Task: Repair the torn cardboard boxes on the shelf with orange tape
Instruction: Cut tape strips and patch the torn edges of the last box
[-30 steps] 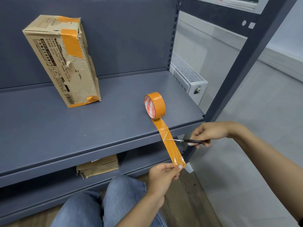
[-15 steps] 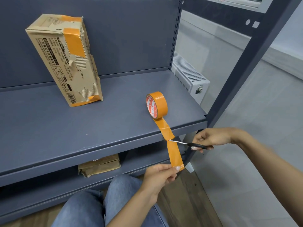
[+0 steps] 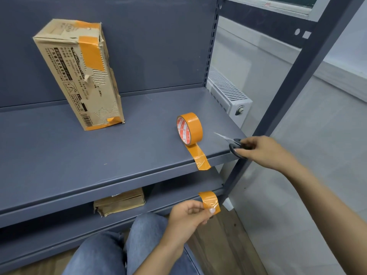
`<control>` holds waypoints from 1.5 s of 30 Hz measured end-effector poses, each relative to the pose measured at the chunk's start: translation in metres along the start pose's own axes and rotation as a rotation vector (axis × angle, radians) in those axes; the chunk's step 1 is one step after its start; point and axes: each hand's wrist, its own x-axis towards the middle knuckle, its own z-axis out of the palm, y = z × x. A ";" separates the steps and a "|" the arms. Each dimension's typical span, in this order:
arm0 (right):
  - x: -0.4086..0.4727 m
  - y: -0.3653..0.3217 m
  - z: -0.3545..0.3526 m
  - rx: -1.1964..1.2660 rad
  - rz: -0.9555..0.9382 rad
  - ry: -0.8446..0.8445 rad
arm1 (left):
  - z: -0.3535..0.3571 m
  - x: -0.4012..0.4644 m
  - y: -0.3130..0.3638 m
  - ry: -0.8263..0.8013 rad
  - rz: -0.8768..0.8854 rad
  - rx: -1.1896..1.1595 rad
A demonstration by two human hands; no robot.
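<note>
A tall torn cardboard box (image 3: pixel 79 76) with orange tape patches stands upright at the left of the grey shelf (image 3: pixel 99 155). An orange tape roll (image 3: pixel 189 128) stands on edge near the shelf's front right, its loose end hanging over the front lip. My left hand (image 3: pixel 186 217) pinches a short cut strip of orange tape (image 3: pixel 210 202) below the shelf edge. At the shelf's right corner, my right hand (image 3: pixel 262 150) grips black-handled scissors (image 3: pixel 231 142), blades pointing left toward the roll. A second, flattened cardboard box (image 3: pixel 119 202) lies on the lower shelf.
The rack's dark upright post (image 3: pixel 288 96) runs diagonally at the right. A white radiator (image 3: pixel 228 92) stands behind the shelf by the wall. My knees in jeans (image 3: pixel 119 249) are below, over a wooden floor.
The scissors cut through the strip stretched from the roll. My left hand now holds the freed piece lower down. My right hand lifted the scissors up and right to the shelf corner.
</note>
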 end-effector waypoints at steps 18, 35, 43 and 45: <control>0.043 -0.040 0.023 -0.237 0.125 0.083 | -0.064 -0.003 0.072 0.115 0.381 0.015; 0.019 -0.173 0.009 -0.133 -0.312 0.062 | -0.106 -0.004 0.097 0.126 0.412 0.172; 0.008 -0.188 0.008 0.307 -0.419 -0.166 | -0.113 -0.006 0.105 0.126 0.440 0.208; 0.007 -0.191 0.005 0.348 -0.442 -0.182 | -0.115 -0.007 0.106 0.132 0.449 0.201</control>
